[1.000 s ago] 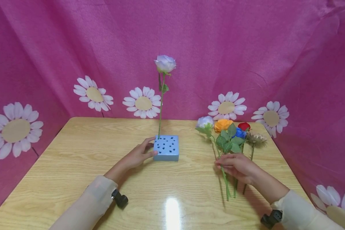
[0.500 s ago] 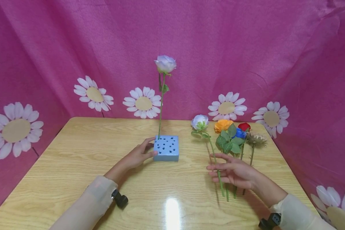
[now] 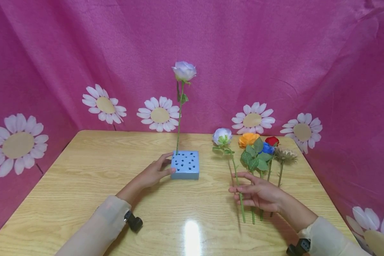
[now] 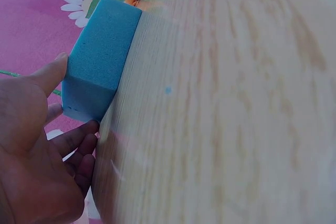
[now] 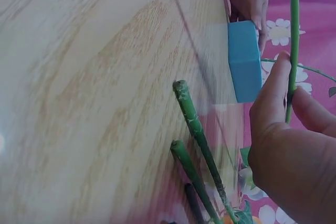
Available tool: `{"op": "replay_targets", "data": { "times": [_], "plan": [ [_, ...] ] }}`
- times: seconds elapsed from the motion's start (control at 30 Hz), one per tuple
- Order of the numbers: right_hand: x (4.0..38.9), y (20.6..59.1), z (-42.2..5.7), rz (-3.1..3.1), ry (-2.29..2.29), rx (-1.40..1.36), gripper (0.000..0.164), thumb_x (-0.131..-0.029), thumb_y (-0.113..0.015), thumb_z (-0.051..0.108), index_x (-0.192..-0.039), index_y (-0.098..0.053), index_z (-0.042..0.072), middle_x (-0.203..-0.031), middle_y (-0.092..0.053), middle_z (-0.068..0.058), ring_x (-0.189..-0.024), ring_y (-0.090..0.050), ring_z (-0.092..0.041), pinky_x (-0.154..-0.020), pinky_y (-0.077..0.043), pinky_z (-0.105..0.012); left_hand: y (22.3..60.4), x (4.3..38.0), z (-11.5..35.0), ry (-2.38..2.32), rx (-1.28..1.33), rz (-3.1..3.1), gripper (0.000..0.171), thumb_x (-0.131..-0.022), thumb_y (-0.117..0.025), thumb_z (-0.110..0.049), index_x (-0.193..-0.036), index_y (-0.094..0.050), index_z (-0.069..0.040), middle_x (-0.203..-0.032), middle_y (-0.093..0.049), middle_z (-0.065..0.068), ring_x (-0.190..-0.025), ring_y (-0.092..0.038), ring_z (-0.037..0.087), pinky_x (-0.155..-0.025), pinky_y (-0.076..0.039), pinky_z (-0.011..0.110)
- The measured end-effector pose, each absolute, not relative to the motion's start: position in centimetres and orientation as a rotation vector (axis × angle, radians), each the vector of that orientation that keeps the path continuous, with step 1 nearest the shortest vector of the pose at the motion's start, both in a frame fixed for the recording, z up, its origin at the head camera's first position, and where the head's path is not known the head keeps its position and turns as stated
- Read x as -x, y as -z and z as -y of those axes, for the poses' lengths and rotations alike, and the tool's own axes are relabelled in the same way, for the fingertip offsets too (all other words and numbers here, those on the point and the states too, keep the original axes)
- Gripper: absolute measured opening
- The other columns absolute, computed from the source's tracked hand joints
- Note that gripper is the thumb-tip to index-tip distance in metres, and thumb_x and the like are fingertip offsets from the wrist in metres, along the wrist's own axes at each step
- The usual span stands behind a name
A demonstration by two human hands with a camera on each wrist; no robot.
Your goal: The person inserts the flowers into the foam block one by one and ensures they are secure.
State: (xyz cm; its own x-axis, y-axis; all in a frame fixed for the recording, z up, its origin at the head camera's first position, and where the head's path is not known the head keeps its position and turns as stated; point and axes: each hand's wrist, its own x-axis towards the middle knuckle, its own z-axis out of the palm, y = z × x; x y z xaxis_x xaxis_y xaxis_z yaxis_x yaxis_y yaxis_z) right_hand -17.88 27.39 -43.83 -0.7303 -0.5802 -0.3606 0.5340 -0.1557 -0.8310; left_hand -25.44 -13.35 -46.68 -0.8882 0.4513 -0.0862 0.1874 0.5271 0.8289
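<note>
I have the left hand (image 3: 152, 174) reaching in from the table's near left, palm low, thumb and fingers gripping the left side of the blue block (image 3: 185, 165). The block sits around the middle of the table (image 3: 124, 153), toward its far edge. The right hand (image 3: 259, 192) comes in from the near right corner, fingers pointing left and slightly spread, with the stem of a lilac flower (image 3: 222, 137) pinched between thumb and fingers. That bloom points at the far edge, and the stem runs apart from its shadow, so I read it as raised.

An upright flower (image 3: 184, 72) stands in the block's far left corner. Toward the table's far right corner lie an orange flower (image 3: 248, 139), a blue flower (image 3: 266, 148), a red flower (image 3: 271, 140) and a brownish flower (image 3: 284, 155).

From the head I get the holes in the block's top; the left wrist gives me a smooth side instead, and its lower fingers curled close to the tabletop. Only the right wrist shows me the pinch closely, with the held stem's end (image 5: 294, 3) jutting past the thumb.
</note>
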Motion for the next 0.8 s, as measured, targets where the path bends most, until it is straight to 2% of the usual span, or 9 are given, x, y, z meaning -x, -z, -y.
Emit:
{"op": "replay_targets", "data": {
  "times": [0.17,0.4,0.8],
  "plan": [
    [17.8,44.0,-27.2,-1.393,1.957,0.088,0.064,-0.106,-0.051,0.000,-0.158,-0.015,0.009,-0.117,-0.071,-0.014,-0.096,-0.074,-0.023,-0.089,-0.060,-0.040,46.6,25.4,13.4,-1.283,-0.535,-2.489,0.072,-0.104,-0.061,-0.039,-0.164,-0.024,-0.022,-0.159,-0.044,0.020,-0.152,-0.030,0.041,-0.122,-0.017,0.064],
    [17.6,44.2,-26.6,-1.474,1.944,0.097,0.073,-0.105,-0.055,0.000,-0.159,-0.007,0.005,-0.112,-0.074,-0.011,-0.094,-0.076,-0.023,-0.084,-0.062,-0.039,46.6,25.4,13.3,-1.283,-0.537,-2.487,0.072,-0.104,-0.061,-0.040,-0.164,-0.024,-0.023,-0.159,-0.043,0.020,-0.153,-0.030,0.041,-0.122,-0.017,0.064],
    [17.6,43.8,-25.9,-1.590,1.919,0.095,0.071,-0.103,-0.057,-0.001,-0.158,-0.012,0.005,-0.108,-0.074,-0.014,-0.092,-0.076,-0.025,-0.082,-0.062,-0.041,46.5,25.4,13.3,-1.298,-0.539,-2.475,0.072,-0.105,-0.061,-0.037,-0.164,-0.024,-0.021,-0.158,-0.043,0.021,-0.152,-0.030,0.041,-0.122,-0.018,0.063]
  ]
}}
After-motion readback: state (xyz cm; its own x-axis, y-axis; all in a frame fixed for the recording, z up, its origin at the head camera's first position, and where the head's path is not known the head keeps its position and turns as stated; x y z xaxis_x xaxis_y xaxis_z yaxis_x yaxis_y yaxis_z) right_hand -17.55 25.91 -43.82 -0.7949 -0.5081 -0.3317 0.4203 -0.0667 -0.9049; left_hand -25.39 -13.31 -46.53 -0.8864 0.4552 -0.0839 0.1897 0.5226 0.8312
